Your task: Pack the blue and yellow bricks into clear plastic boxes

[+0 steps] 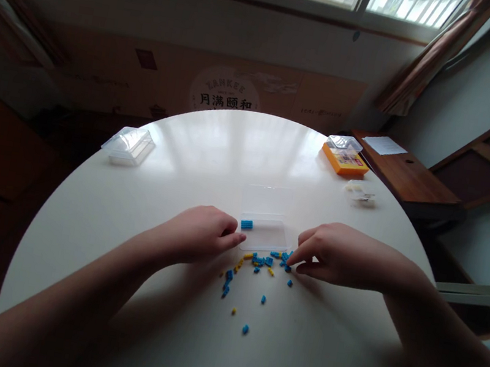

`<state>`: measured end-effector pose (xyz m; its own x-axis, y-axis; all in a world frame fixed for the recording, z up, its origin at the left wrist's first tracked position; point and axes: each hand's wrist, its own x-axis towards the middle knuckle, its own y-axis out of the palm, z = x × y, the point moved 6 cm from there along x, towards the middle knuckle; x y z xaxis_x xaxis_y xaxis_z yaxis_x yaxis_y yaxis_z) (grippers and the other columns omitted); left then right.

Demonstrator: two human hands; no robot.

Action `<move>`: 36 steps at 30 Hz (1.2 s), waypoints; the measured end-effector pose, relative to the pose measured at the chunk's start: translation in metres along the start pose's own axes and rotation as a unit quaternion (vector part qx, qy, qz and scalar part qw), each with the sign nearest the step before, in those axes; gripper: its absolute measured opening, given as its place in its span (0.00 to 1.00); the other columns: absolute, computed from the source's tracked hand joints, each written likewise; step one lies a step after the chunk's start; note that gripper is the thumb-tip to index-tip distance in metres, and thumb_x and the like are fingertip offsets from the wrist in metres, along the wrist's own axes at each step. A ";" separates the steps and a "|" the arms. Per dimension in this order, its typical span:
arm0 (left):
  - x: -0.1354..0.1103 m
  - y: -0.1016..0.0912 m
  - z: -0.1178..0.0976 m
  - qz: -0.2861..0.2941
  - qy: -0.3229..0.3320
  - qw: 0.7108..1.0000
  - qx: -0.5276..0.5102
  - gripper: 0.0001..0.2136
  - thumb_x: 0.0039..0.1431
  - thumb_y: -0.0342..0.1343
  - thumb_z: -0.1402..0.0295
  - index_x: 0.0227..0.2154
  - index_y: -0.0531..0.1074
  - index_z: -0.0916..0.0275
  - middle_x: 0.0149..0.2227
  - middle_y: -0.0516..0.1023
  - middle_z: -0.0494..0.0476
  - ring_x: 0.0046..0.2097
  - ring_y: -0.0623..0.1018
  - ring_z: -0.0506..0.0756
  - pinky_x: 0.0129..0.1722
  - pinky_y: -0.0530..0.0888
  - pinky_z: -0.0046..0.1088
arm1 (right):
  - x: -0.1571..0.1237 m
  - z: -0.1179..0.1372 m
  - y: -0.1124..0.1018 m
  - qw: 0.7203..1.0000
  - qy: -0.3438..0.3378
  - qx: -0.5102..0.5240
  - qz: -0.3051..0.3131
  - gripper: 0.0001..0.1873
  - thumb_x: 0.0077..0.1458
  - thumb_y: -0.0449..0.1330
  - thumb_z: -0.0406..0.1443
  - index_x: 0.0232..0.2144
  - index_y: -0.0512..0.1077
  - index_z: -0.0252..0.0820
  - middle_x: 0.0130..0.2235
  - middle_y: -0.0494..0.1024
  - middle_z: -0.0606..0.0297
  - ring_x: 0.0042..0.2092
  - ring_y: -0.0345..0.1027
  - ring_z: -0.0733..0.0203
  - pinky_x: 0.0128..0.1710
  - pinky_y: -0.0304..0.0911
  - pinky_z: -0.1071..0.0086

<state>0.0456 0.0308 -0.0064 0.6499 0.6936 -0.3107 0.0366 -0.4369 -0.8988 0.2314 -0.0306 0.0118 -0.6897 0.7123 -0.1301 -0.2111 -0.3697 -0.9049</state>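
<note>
The loose building bricks (pixel 268 262), blue and yellow, lie along the near side of the open clear plastic case (pixel 269 234) on the white worktop (pixel 183 341). Their main band runs left to right, roughly parallel to the case's near edge, and at its left end bends back toward the person; a few single pieces lie apart, further out on the near side.

The right hand (pixel 336 254) is the nearer one to this band: it stands just off the case's near right corner, palm down, index fingertip at the cluster of blue bricks there. Its thumb and index finger are slightly parted, with no brick seen gripped between them.

The left hand (pixel 202 232) is at the case's left end, fingers curled in and thumb stretched toward the near left corner. The view is small and dim here, so I cannot tell whether it holds a brick or the case edge. It is the closer hand to the assembled blue block (pixel 246 225), which sits inside the case at its left end, its longer side along the case's long axis.
</note>
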 end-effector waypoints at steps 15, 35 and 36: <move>0.000 0.001 0.001 0.003 0.005 1.000 -0.008 0.22 0.62 0.43 0.50 0.22 0.69 0.60 0.26 0.75 0.55 0.27 0.70 0.54 0.24 0.60 0.29 | -0.003 -0.002 -0.001 0.999 0.026 -0.034 0.006 0.10 0.52 0.59 0.33 0.34 0.78 0.53 0.33 0.76 0.73 0.32 0.67 0.72 0.33 0.53 0.76; 0.001 0.004 0.004 -0.001 0.005 1.000 0.005 0.23 0.62 0.42 0.49 0.22 0.69 0.60 0.25 0.75 0.54 0.26 0.69 0.54 0.24 0.59 0.29 | -0.002 0.002 0.008 0.987 0.120 -0.100 0.037 0.08 0.52 0.56 0.36 0.27 0.75 0.46 0.29 0.75 0.69 0.30 0.65 0.68 0.30 0.44 0.73; 0.001 0.004 0.004 -0.002 0.007 1.000 0.006 0.23 0.62 0.42 0.49 0.22 0.69 0.60 0.25 0.75 0.54 0.26 0.69 0.54 0.24 0.59 0.29 | -0.001 0.002 0.008 0.986 0.124 -0.103 0.035 0.08 0.52 0.57 0.36 0.26 0.75 0.46 0.28 0.75 0.69 0.30 0.65 0.68 0.30 0.44 0.73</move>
<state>0.0432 0.0319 -0.0118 0.6606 0.6871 -0.3023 0.0311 -0.4274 -0.9035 0.2291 -0.0356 0.0051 -0.5010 0.8229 -0.2682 -0.0054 -0.3129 -0.9498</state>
